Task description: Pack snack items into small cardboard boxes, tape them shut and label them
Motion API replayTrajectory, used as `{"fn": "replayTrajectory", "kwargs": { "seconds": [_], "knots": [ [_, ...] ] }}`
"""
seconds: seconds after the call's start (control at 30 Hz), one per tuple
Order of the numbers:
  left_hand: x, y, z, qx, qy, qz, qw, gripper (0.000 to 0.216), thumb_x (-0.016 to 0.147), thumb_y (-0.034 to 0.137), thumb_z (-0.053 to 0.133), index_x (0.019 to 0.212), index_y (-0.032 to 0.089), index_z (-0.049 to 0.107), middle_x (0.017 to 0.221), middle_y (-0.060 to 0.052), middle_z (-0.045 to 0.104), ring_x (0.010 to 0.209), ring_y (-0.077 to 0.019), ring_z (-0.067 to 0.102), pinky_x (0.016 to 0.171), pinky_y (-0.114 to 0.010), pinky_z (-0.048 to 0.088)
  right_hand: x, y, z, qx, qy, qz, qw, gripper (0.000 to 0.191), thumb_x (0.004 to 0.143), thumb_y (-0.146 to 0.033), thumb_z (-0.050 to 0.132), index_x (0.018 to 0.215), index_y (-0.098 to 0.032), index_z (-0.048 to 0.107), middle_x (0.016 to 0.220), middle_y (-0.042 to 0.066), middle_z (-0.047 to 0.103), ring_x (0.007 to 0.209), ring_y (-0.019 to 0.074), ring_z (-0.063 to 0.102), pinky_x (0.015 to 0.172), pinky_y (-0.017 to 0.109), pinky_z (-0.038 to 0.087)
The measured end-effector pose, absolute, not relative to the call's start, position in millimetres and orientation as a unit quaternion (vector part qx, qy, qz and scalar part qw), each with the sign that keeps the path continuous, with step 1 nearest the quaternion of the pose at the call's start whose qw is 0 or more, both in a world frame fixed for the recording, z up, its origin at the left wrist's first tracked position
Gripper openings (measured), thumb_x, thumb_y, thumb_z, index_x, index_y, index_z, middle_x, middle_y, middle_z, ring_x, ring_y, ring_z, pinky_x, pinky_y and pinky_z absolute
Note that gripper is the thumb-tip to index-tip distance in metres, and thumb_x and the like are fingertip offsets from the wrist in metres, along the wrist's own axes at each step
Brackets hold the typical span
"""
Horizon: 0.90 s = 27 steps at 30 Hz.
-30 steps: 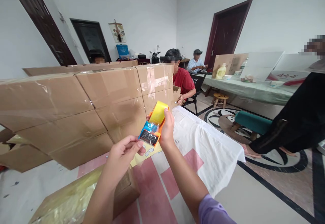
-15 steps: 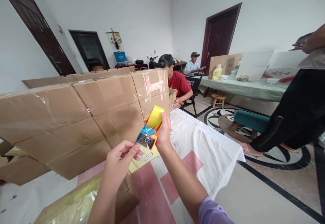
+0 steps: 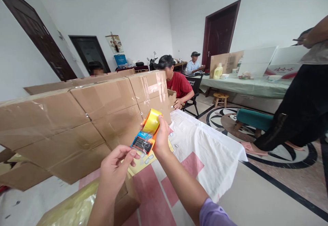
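Note:
My right hand [image 3: 162, 138] is wrapped round an orange and blue tape dispenser [image 3: 143, 143] with a wide roll of yellowish packing tape [image 3: 152, 120] on it. At its near end, my left hand [image 3: 118, 164] pinches with thumb and forefinger by the cutting edge. Clear film shows over the dispenser's black roller part; the tape end in my left fingertips is too thin to make out. Below my left forearm lies a cardboard box [image 3: 130, 193] with a yellowish clear plastic bag [image 3: 74, 205] on it.
A wall of stacked cardboard boxes [image 3: 107, 99] stands on the table's left, close to my hands. A white and pink cloth [image 3: 205, 154] covers the table. A person in red [image 3: 179, 86] sits beyond it; another stands at right near a green stool [image 3: 253, 118].
Both hands and the tape dispenser have shifted slightly left and down in view. The grip of each hand looks the same.

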<state>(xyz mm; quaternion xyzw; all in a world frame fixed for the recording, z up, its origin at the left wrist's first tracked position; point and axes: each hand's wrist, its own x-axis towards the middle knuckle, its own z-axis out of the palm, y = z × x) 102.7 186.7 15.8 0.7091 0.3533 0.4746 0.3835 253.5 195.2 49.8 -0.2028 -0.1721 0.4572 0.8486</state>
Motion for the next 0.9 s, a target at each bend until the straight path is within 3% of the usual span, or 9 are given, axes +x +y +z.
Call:
{"fn": "replayTrajectory", "kwargs": {
  "seconds": [0.3, 0.47, 0.9],
  "knots": [
    [97.2, 191.7, 13.0, 0.702, 0.361, 0.471, 0.393, 0.029, 0.084, 0.047, 0.069, 0.075, 0.020, 0.063, 0.071, -0.004, 0.071, 0.052, -0.0146, 0.057, 0.055, -0.026, 0.049, 249.4, 191.6, 47.5, -0.219, -0.186, 0.437, 0.852, 0.038, 0.084, -0.058, 0.059, 0.090, -0.021, 0.053, 0.062, 0.001, 0.068, 0.058, 0.0229, 0.070, 0.053, 0.034, 0.058],
    [97.9, 188.1, 12.9, 0.700, 0.358, 0.469, 0.403, 0.031, 0.074, 0.048, 0.078, 0.078, 0.020, 0.065, 0.069, -0.003, 0.071, 0.054, -0.0152, 0.057, 0.050, -0.024, 0.046, 249.2, 189.8, 49.0, -0.199, -0.174, 0.443, 0.857, 0.037, 0.082, -0.056, 0.061, 0.089, -0.021, 0.055, 0.065, 0.003, 0.071, 0.060, 0.0228, 0.071, 0.052, 0.033, 0.059],
    [101.7, 185.4, 21.6, 0.718, 0.392, 0.448, 0.361, 0.032, 0.071, 0.047, 0.077, 0.070, 0.020, 0.060, 0.065, -0.002, 0.068, 0.058, -0.0153, 0.055, 0.055, -0.023, 0.038, 247.5, 194.5, 47.1, -0.212, -0.182, 0.437, 0.855, 0.036, 0.085, -0.055, 0.059, 0.092, -0.020, 0.055, 0.070, 0.004, 0.073, 0.059, 0.0233, 0.072, 0.053, 0.034, 0.059]
  ]
}}
